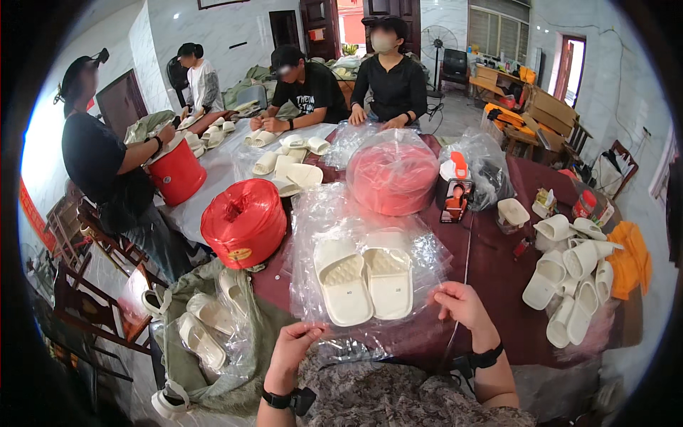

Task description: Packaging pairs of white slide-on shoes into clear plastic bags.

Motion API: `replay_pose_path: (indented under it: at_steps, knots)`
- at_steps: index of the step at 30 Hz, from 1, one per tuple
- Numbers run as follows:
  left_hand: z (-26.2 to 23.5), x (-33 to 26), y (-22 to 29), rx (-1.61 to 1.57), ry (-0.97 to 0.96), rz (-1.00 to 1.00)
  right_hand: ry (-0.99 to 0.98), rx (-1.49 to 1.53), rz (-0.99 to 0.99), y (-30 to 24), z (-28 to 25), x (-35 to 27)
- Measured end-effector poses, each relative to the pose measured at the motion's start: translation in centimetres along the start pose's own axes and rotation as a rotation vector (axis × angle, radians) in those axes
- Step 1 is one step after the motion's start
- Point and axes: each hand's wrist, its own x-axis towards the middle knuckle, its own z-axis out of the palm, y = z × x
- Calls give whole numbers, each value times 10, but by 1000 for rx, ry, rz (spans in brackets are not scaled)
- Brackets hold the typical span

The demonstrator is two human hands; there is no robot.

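A pair of cream slippers [344, 290] lies side by side, soles down, inside a transparent plastic bag [429, 262] in front of me. My left hand [297, 345] pinches the bag's near left edge between thumb and fingers. At its right edge, my right hand [459, 304] is closed with the fingertips on the plastic. More flat bags are layered under and behind the slippers. Close behind them stands a big red roll of plastic twine [391, 174] under transparent wrap. A second red twine roll [243, 224] is to its left.
Loose cream slippers [582, 260] are heaped at the right beside an orange cloth [630, 260]. A tape dispenser [455, 199] stands behind the bags. An open green sack [252, 341] with bagged slippers is at my left. Several people work around the dark red table [491, 285].
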Motion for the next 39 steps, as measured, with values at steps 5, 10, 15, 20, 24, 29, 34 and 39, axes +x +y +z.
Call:
replay_pose_path:
  at_steps: [5,10,15,20,24,29,34,39]
  knots:
    - [-6,11,34,39,-47,-97,138,136,-204,9,-1,9]
    - [0,25,34,25,15,289,220,192,-391,5,8,16]
    - [22,32,25,-68,24,538,307,538,-496,24,24,27]
    - [44,42,-18,-512,64,421,357,986,-301,18,69,30]
    - [62,38,-34,-698,-14,253,394,1052,-139,26,86,32]
    - [87,41,-30,-779,44,242,319,864,-191,55,117,25]
    - [92,47,-32,-659,205,111,124,331,-345,68,126,11]
    - [76,47,-35,-731,176,-2,-66,88,-593,25,114,-2]
